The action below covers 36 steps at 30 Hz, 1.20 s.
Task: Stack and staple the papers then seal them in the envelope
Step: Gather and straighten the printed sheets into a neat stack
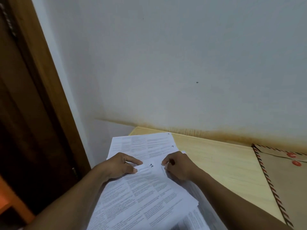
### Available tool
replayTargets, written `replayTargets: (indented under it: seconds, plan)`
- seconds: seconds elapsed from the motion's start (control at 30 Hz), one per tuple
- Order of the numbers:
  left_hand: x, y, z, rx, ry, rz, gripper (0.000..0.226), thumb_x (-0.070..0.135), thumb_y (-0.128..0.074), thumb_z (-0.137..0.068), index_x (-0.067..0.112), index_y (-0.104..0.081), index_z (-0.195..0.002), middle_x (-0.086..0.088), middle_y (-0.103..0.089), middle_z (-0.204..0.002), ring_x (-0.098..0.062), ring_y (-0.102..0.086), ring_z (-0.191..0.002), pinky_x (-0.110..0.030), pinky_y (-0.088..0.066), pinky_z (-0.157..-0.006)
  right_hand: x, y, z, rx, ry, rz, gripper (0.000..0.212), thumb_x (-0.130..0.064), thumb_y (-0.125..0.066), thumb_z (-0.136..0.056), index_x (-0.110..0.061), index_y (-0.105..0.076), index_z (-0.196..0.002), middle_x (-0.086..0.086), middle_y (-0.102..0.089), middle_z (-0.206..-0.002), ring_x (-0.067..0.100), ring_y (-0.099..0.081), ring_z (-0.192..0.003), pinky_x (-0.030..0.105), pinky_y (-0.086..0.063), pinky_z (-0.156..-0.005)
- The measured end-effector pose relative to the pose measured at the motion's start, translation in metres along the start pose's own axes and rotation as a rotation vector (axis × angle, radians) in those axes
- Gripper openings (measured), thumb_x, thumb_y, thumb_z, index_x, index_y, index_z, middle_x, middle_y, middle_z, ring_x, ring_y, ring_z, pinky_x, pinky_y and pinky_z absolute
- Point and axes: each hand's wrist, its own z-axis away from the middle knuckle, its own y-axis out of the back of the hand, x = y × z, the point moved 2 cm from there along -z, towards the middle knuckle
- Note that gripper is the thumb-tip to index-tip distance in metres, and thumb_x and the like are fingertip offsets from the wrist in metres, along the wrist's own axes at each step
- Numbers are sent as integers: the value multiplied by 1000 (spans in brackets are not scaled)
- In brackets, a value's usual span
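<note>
Early going: pinching the far corners of the top sheet [149,188] with left grip [123,165] and right grip [177,165], squaring loose papers [141,143] at the left end of the desk [216,163], with stapling, then filling and sealing the envelope [285,180] lying off right, all ahead.

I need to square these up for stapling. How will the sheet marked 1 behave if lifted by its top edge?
Likely floppy: the sheet marked 1 is one thin printed page, so it should sag below the left hand and right hand pinching its top. Probably slippery: the pages beneath lie fanned and skewed, so it may slide.
</note>
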Motion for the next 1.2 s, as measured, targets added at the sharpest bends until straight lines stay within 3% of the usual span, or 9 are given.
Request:
replayTargets:
  seconds: [0.07, 0.17, 0.27, 0.4, 0.63, 0.8, 0.9, 1.1, 1.2]
  plan:
    - [-8, 3, 1, 11, 2, 13, 28, 9, -82, -88, 31, -84, -103, 7, -74, -125, -8, -69, -112, -26, -54, -102, 1, -3, -4, 73, 47, 80, 29, -10, -52, -93, -18, -73, -112, -5, -71, -98, 11, -62, -90, 19, -42, -74]
    - [-13, 11, 2, 37, 13, 45, 28, 7, -81, -88, 28, -84, -106, 7, -78, -118, -14, -74, -108, -34, -56, -103, 2, -5, -9, 125, 125, 269, 35, -22, -61, -89, -25, -66, -124, -2, -67, -122, 21, -55, -114, 29, -41, -83]
    - [-16, 16, 3, 36, 20, 143, 30, -4, -76, -89, 18, -83, -108, -4, -80, -113, -25, -77, -105, -45, -58, -102, 4, -7, -10, 11, 133, 393, 49, -37, -62, -87, -30, -57, -135, -6, -57, -139, 22, -47, -130, 38, -42, -102]
    - [-19, 21, 1, 34, 31, 168, 29, -4, -77, -89, 18, -84, -107, -8, -80, -113, -30, -76, -106, -48, -58, -102, 4, -2, -11, -2, 125, 495, 53, -47, -63, -88, -29, -52, -137, -6, -58, -139, 23, -51, -128, 40, -45, -99]
    - [-17, 19, -3, 20, 48, 177, 30, -2, -77, -89, 23, -85, -104, -8, -80, -114, -30, -76, -108, -48, -57, -103, 7, 2, -16, -17, 109, 593, 69, -54, -60, -90, -32, -36, -151, -6, -49, -151, 26, -39, -138, 47, -33, -106]
    - [-13, 19, -2, 29, 41, 170, 30, -1, -77, -89, 22, -84, -108, -5, -80, -114, -26, -76, -107, -46, -56, -104, 4, 8, -22, -9, 117, 549, 66, -52, -70, -83, -31, -45, -140, -5, -56, -138, 22, -45, -130, 43, -31, -105]
    - [-8, 17, -1, 28, 39, 194, 31, -2, -74, -91, 17, -80, -114, -11, -81, -109, -29, -76, -107, -47, -55, -106, 4, 10, -23, -14, 122, 479, 59, -40, -74, -82, -30, -49, -135, -1, -61, -130, 23, -55, -119, 37, -39, -96]
    - [8, 9, -15, 95, -83, 351, 31, -9, -72, -90, 17, -85, -102, -36, -73, -108, -45, -71, -111, -54, -50, -110, 10, 44, -19, 27, 6, 162, 48, -26, -74, -85, -27, -57, -129, -1, -60, -111, 18, -56, -96, 28, -47, -83]
    - [27, -2, -21, 151, -174, 408, 35, -12, -71, -90, 19, -85, -98, -27, -70, -88, -36, -69, -95, -52, -51, -109, 11, 65, -7, 84, -56, -100, 58, -18, -73, -85, -23, -51, -139, -4, -62, -105, 10, -64, -82, 17, -51, -65]
